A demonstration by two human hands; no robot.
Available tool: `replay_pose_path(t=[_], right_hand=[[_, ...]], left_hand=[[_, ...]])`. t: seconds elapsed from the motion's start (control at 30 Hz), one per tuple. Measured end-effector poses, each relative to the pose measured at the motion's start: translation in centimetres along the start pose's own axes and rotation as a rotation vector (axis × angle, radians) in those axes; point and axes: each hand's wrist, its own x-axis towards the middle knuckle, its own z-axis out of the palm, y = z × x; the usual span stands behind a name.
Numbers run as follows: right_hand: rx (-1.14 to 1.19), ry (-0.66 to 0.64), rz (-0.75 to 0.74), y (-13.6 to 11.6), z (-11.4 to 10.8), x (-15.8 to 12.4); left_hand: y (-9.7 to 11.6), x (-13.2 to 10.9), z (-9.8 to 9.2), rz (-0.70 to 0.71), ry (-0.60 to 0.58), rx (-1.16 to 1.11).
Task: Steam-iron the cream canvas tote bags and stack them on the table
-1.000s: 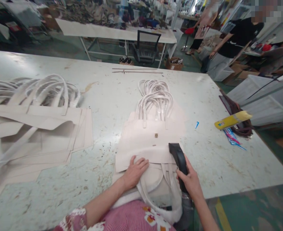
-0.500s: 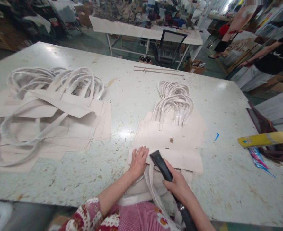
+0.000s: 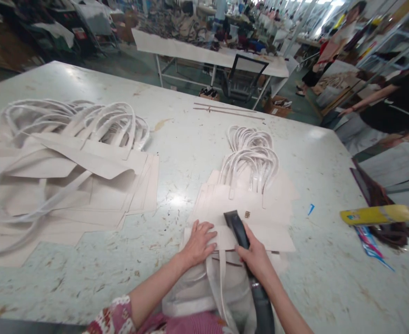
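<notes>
A stack of cream bag panels (image 3: 207, 199) with looped handles (image 3: 249, 162) lies in front of me. The top panel carries a small brass-coloured fitting (image 3: 247, 215). My left hand (image 3: 199, 245) rests flat on the panel's near left part, fingers spread. Wrapped round a black handheld tool with a flat, wide nozzle (image 3: 238, 229) is my right hand (image 3: 256, 257). Its nozzle is over the panel, left of the fitting; whether it touches I cannot tell. Cream straps (image 3: 221, 283) hang toward my lap below the panel's near edge.
A larger pile of cream panels with handles (image 3: 120, 204) spreads at the left. On the right lie a yellow spray can (image 3: 374, 215), a blue-and-pink packet (image 3: 371, 246) and dark straps (image 3: 371, 185). Thin brown strips (image 3: 228, 111) lie at the far edge. Other people stand at the back right.
The tool's nozzle has moved forward and right over the panel, to beside the brass-coloured fitting. My left hand stays on the panel, and the camera view has shifted slightly.
</notes>
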Motion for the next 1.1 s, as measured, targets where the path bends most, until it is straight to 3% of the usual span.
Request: replay_pose_path(t=[0.1,0.23,0.37,0.53,0.67,0.77,0.83,0.97,1.1], right_hand=[[0.020,0.078,0.012,-1.2,-1.3,3.6],[0.079,-0.015,0.032,-1.9,-2.2,6.7],[0.123,0.003,0.024,-3.0,-1.8,9.3],[0.081,0.007,0.046,-4.5,-1.5,11.2],[0.086,-0.051,0.026,-3.2,-0.5,8.3],[0.112,-0.138,0.034,-1.9,1.2,5.8],[0.110,-0.169,0.022,-2.1,2.7,5.5],[0.037,-0.139,-0.061,-5.4,5.4,8.8],[0.025,-0.210,-0.030,-9.4,6.3,11.5]], left_hand=[[1.0,3.1,-0.3,-0.059,-0.046,0.108],[2.1,8.1,1.2,-0.144,0.015,0.219],[1.7,9.9,3.5,-0.169,0.061,0.258],[0.8,7.3,4.2,-0.085,-0.021,0.280],[1.0,4.5,3.9,-0.063,-0.067,0.266],[1.2,2.7,3.9,-0.073,-0.085,0.247],[1.1,1.9,4.0,-0.076,-0.093,0.232],[0.8,0.7,4.0,-0.061,-0.096,0.188],[0.4,-0.2,3.6,-0.060,-0.078,0.145]])
